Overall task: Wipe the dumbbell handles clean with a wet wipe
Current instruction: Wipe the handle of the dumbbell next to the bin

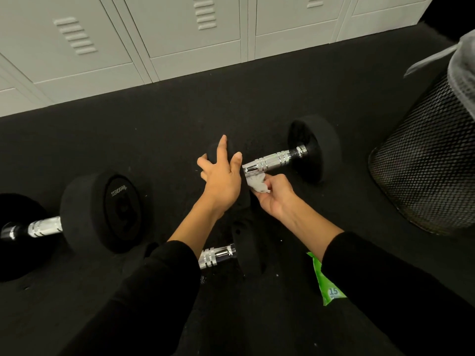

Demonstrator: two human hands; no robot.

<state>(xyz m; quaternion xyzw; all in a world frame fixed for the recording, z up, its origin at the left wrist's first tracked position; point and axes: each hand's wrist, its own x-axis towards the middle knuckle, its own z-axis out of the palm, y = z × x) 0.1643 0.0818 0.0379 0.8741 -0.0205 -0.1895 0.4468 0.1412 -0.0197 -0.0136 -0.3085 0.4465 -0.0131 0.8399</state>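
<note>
At the handle (275, 159) end, right hand (275, 197) pinches wipe (258, 185).

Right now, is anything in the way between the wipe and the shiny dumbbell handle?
Nothing visible. The right hand holds the wipe against the handle at its left end. The left hand rests on the weight beside it, clear of the handle's bare stretch.

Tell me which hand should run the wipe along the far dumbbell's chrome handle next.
Right. The right hand holds the crumpled wet wipe right by the end of the handle. The left hand rests spread on that dumbbell's black weight, with no wipe.
</note>
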